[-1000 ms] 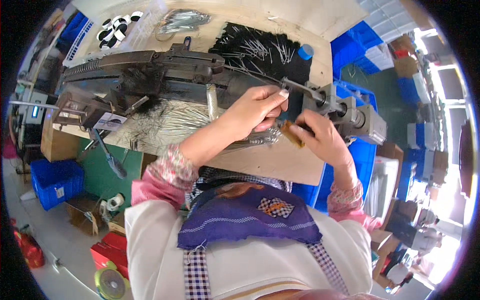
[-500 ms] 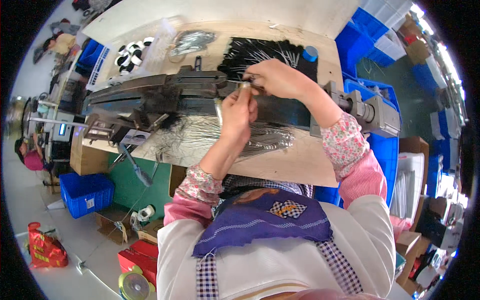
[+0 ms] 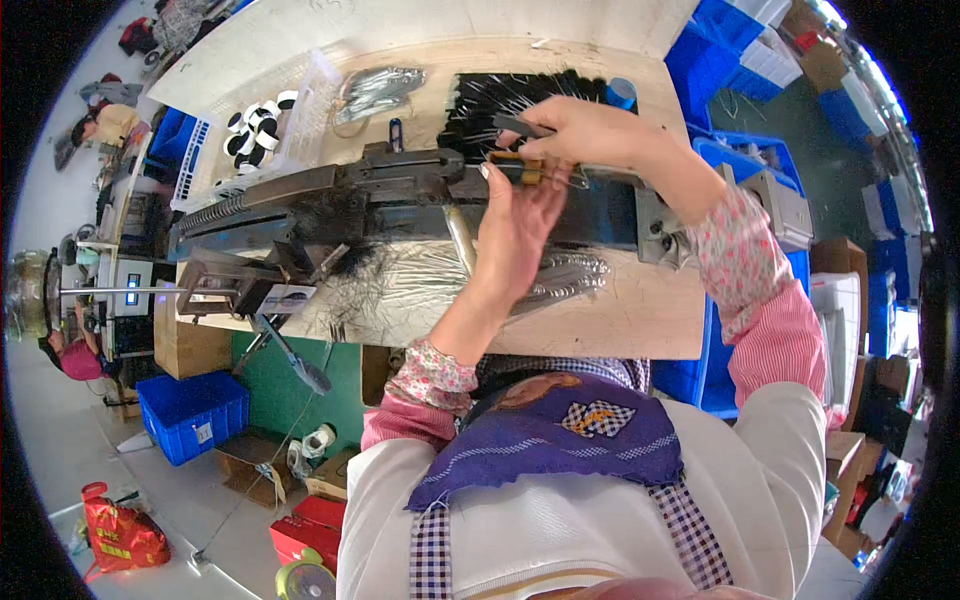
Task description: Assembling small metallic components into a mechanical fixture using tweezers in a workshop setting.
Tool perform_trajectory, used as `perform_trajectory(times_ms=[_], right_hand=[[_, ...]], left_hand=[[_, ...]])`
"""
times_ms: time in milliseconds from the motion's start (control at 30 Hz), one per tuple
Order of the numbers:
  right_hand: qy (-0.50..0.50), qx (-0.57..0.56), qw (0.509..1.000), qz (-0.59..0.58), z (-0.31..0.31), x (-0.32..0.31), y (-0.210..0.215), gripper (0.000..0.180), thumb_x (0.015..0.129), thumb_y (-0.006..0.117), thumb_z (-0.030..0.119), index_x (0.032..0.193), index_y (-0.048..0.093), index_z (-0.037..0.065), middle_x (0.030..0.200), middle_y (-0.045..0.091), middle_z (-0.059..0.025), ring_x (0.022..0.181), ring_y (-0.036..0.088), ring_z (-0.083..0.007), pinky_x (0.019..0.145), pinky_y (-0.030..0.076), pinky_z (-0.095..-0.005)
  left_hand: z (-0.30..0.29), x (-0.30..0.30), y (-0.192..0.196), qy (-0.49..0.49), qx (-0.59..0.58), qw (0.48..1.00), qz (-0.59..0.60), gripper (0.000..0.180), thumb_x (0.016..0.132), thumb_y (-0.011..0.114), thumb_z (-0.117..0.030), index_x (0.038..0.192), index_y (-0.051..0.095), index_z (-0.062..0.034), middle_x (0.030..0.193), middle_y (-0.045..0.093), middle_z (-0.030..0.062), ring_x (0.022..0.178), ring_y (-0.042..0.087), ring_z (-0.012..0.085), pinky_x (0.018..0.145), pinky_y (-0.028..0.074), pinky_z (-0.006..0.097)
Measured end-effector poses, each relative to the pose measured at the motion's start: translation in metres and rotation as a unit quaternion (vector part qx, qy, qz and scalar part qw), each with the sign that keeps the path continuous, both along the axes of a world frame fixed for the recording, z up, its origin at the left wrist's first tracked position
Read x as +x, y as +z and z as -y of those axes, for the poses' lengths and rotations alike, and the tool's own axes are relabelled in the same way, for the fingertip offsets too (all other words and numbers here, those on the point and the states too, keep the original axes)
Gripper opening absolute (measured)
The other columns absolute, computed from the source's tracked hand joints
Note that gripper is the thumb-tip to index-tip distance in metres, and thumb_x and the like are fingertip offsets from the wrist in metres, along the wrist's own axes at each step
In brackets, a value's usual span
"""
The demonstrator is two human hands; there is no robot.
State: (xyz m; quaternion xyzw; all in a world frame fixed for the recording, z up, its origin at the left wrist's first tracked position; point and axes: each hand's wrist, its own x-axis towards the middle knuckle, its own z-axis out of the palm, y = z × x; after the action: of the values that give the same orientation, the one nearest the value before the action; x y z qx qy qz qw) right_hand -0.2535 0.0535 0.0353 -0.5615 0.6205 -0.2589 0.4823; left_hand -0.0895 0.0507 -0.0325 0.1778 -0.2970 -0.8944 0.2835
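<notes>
A long dark metal bench machine (image 3: pixel 400 190) runs across the worktable, with a small brass-coloured block (image 3: pixel 518 168) near its middle. My left hand (image 3: pixel 515 220) is at that block, palm partly up, thumb and fingers spread beside it; contact is hard to make out. A thin bent wire loop (image 3: pixel 576 180) shows by the fingertips. Just above the block, my right hand (image 3: pixel 590 132) pinches a short dark flat strip (image 3: pixel 520 127). Behind both hands lies a pile of black bristle brushes (image 3: pixel 490 100) with thin wire stems. Silvery wires (image 3: pixel 410 275) lie on the near side of the machine.
A clear crate (image 3: pixel 315 100) at the back left holds several black-and-white rolls. A bag of wires (image 3: pixel 380 92) and a round blue lid (image 3: pixel 621 93) are at the back. Blue bins (image 3: pixel 740 165) stand right of the table; a handle (image 3: pixel 290 352) hangs off its front left.
My left fingers have spread from a closed grip, uncovering the brass-coloured block. My right hand has shifted slightly right and up, and the dark strip now shows in it. The whole view has shifted slightly.
</notes>
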Motion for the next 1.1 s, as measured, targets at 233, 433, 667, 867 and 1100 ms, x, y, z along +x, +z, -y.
perform_trajectory(times_ms=[233, 433, 667, 867, 1100], right_hand=[[0.004, -0.405, 0.747, -0.527, -0.035, -0.007, 0.009, 0.033, 0.078, 0.06, 0.011, 0.111, 0.065, 0.01, 0.102, 0.058, -0.0158, 0.089, 0.057, -0.0316, 0.08, 0.048, -0.0404], [-0.092, -0.381, 0.874, -0.288, -0.028, 0.031, -0.006, 0.02, 0.073, 0.066, 0.009, 0.093, 0.069, 0.009, 0.077, 0.058, -0.0069, 0.077, 0.06, -0.0243, 0.066, 0.043, -0.0346], [-0.051, -0.376, 0.872, -0.309, -0.024, 0.032, -0.004, 0.013, 0.076, 0.068, 0.012, 0.089, 0.072, 0.011, 0.07, 0.057, -0.0038, 0.073, 0.057, -0.0218, 0.075, 0.039, -0.0344], [-0.016, -0.391, 0.845, -0.364, -0.029, 0.031, 0.001, 0.014, 0.074, 0.067, 0.01, 0.088, 0.072, 0.011, 0.07, 0.055, -0.0032, 0.073, 0.057, -0.0201, 0.074, 0.038, -0.0342], [-0.012, -0.392, 0.831, -0.394, -0.033, 0.026, -0.001, 0.014, 0.076, 0.065, 0.009, 0.089, 0.071, 0.011, 0.072, 0.056, -0.0037, 0.077, 0.057, -0.0203, 0.078, 0.038, -0.0347]], left_hand=[[0.017, 0.015, 0.017, 0.003, 0.202, 0.968, -0.149, 0.083, 0.091, 0.036, -0.065, 0.126, 0.036, 0.01, 0.13, 0.045, 0.0204, 0.126, 0.042, 0.0325, 0.11, 0.03, 0.04], [0.013, 0.024, 0.01, 0.028, 0.174, 0.975, -0.135, 0.076, 0.093, 0.035, -0.062, 0.129, 0.039, 0.0046, 0.133, 0.046, 0.0163, 0.126, 0.042, 0.027, 0.111, 0.03, 0.039], [0.006, 0.028, 0.013, 0.07, 0.137, 0.981, -0.115, 0.071, 0.097, 0.031, -0.056, 0.126, 0.04, 0.0081, 0.131, 0.046, 0.0199, 0.128, 0.04, 0.0306, 0.113, 0.028, 0.041], [0.011, 0.032, 0.017, 0.035, 0.089, 0.99, -0.099, 0.072, 0.097, 0.032, -0.057, 0.132, 0.038, 0.0049, 0.137, 0.043, 0.0151, 0.129, 0.04, 0.0257, 0.113, 0.025, 0.04], [0.01, 0.03, 0.024, 0.056, 0.123, 0.986, -0.099, 0.069, 0.097, 0.033, -0.054, 0.117, 0.044, 0.0113, 0.127, 0.047, 0.0265, 0.128, 0.041, 0.0356, 0.113, 0.026, 0.045]])
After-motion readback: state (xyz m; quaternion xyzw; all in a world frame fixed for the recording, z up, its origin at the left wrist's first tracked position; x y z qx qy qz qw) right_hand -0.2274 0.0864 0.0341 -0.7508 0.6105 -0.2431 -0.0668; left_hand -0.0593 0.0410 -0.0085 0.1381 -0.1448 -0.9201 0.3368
